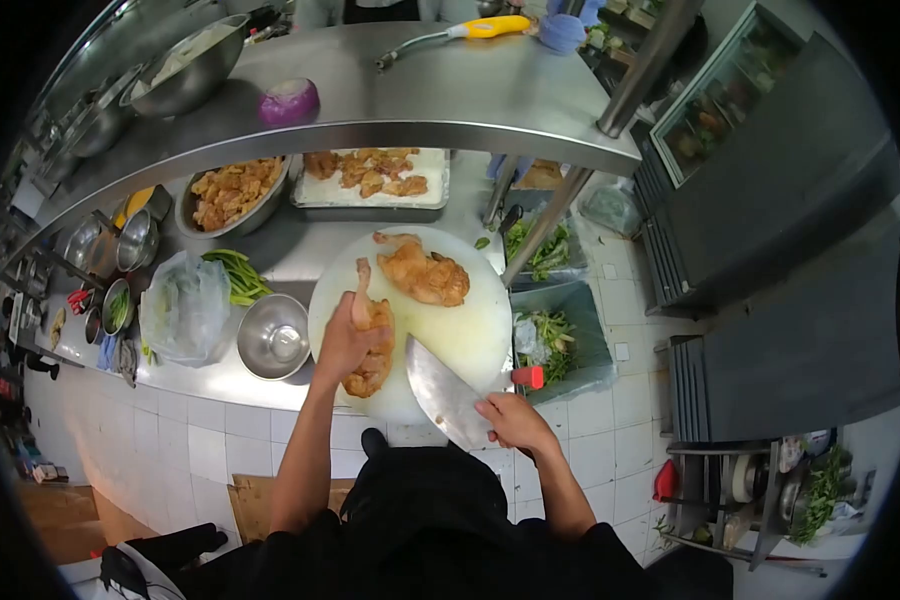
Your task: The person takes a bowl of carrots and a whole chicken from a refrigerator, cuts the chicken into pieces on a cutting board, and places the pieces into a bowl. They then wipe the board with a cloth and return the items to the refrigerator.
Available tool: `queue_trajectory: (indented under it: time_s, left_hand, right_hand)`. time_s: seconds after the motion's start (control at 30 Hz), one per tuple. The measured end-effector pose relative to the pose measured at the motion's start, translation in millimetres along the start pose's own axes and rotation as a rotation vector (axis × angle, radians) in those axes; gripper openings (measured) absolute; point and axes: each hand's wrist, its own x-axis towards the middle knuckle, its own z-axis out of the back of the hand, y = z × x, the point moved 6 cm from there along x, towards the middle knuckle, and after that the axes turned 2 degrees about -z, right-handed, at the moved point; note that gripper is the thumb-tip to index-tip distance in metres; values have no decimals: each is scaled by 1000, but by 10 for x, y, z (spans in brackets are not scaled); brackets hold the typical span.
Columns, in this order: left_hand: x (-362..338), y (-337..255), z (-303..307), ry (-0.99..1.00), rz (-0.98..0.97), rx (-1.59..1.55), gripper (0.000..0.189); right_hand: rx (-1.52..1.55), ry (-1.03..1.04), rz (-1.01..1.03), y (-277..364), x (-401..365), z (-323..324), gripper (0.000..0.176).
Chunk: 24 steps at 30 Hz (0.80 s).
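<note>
Centrally, a metal table (295,252) carries a round white cutting board (482,345), on which lie a browned rear chicken piece (422,272) and, nearer and leftward, a front chicken piece (370,375). A broad cleaver (442,392) slants over the board's edge, gripped by the right hand (513,420); the left hand (346,345) clasps the front chicken piece.

Chicken piece (372,374) partly hidden under left hand (346,336)

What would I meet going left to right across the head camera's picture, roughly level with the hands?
Clear plastic bag → steel bowl → left hand on a chicken piece → cleaver blade → right hand → dark grey cabinet.
</note>
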Motion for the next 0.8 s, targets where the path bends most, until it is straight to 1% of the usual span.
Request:
queue_trajectory:
  time_s: [0.03, 0.07, 0.1, 0.17, 0.2, 0.23, 0.3, 0.33, 0.37, 0.4, 0.43, 0.47, 0.5, 0.57, 0.6, 0.63, 0.7, 0.73, 0.77, 0.8]
  left_hand:
    - [-36, -62, -21, 15, 24, -54, 45]
    - [-51, -72, -18, 32, 1, 15, 44]
    - [-42, 45, -8, 16, 11, 22, 44]
    - [-32, 353, -8, 11, 42, -470, 42]
    - [-73, 330, 51, -23, 74, -581, 42]
    - [-132, 329, 156, -45, 82, -566, 42]
    - [-242, 435, 358, -176, 255, -885, 52]
    - [-299, 499, 521, -212, 227, -985, 56]
    - [-321, 541, 724, -234, 214, -979, 56]
    - [-318, 524, 974, -297, 133, -975, 47]
    - [-323, 504, 1215, -360, 53, -971, 38]
    - [-316, 520, 1472, -469, -3, -808, 34]
    - [-237, 632, 1635, -487, -20, -808, 34]
    - [-183, 655, 1936, -623, -251, 189, 33]
    - [-227, 523, 1819, -493, -89, 112, 36]
    - [-231, 495, 1735, -511, -91, 109, 36]
    - [-242, 290, 1351, -326, -327, 1129, 35]
    - [-279, 416, 1298, -342, -320, 1126, 35]
    - [-316, 611, 1181, -337, -383, 1188, 34]
    - [-342, 650, 1099, -326, -447, 1251, 34]
  right_hand:
    - [90, -2, -32, -86, -44, 10, 32]
    - [182, 3, -68, -171, -87, 5, 30]
    - [178, 22, -61, -219, -129, -13, 30]
    - [303, -44, -130, -342, -212, 19, 27]
    - [347, -56, -141, -376, -254, 15, 26]
    - [392, -69, -150, -382, -291, 20, 25]
    - [385, -41, -149, -345, -357, 35, 25]
    - [362, -42, -133, -383, -372, 50, 24]
    - [338, -47, -110, -395, -366, 72, 23]
    - [329, -31, -92, -380, -365, 78, 23]
    - [312, -42, -116, -388, -376, 95, 23]
    - [292, -55, -141, -398, -370, 108, 22]
    - [279, -46, -122, -384, -333, 117, 22]
    - [231, -45, -123, -373, -285, 121, 22]
    - [219, -38, -112, -336, -259, 112, 22]
    - [212, -56, -111, -299, -231, 125, 20]
    - [186, -69, -106, -248, -218, 155, 19]
    - [175, -74, -84, -217, -224, 166, 17]
    - [168, -80, -65, -182, -228, 178, 15]
    - [161, -77, -63, -156, -232, 188, 15]
